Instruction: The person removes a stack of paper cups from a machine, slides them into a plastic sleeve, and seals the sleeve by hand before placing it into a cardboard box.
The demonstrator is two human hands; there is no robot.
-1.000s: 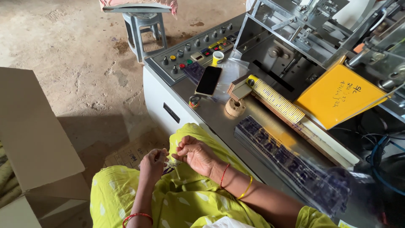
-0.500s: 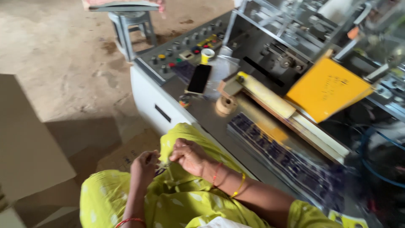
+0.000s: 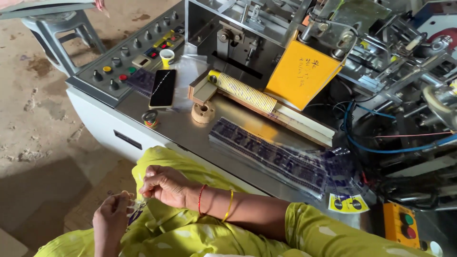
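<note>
Both hands meet over her lap at seven o'clock: the left hand [image 3: 112,216] and right hand [image 3: 164,185] pinch a tiny pale piece [image 3: 138,204] between narrowed fingertips, too small to read its axis. Toward twelve o'clock, a phone [image 3: 163,88] lies on the machine table [image 3: 190,126].

Left hand [image 3: 110,220] and right hand [image 3: 164,185] meet over the lap, fingertips pinched close

Grey metal machine deck [image 3: 190,124], black phone [image 3: 163,88], tape roll [image 3: 151,118], wooden spool [image 3: 203,113], printed plastic strips [image 3: 271,154]
</note>
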